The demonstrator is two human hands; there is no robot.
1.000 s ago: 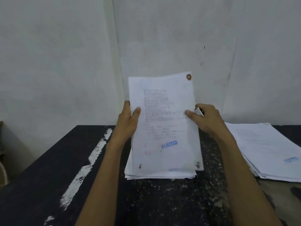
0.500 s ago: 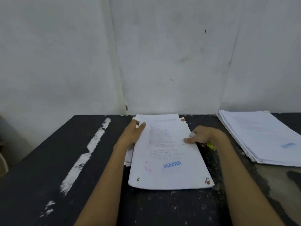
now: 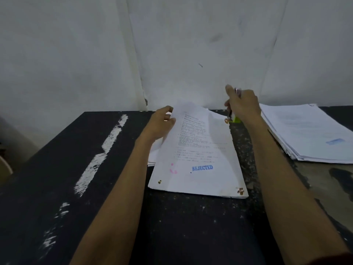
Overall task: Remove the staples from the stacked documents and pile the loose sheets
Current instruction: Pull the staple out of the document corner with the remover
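A stapled document (image 3: 198,161) with a blue "REJECTED" stamp lies on a stack of papers in the middle of the black table (image 3: 76,169). My left hand (image 3: 162,123) grips its top left edge and lifts that corner. My right hand (image 3: 241,105) is closed around a small staple remover (image 3: 236,119) with a green base, its metal tip at the document's top right corner, where a rusty mark shows. Rust stains also mark the two lower corners.
A second pile of white sheets (image 3: 309,134) lies on the table at the right, close to my right forearm. A white wall (image 3: 172,44) stands right behind the table. White paint streaks run along the table's left part.
The document went from held upright to lying flat on the stack. My right hand rose and brought the staple remover to the top right corner; my left hand now lifts the top left edge.
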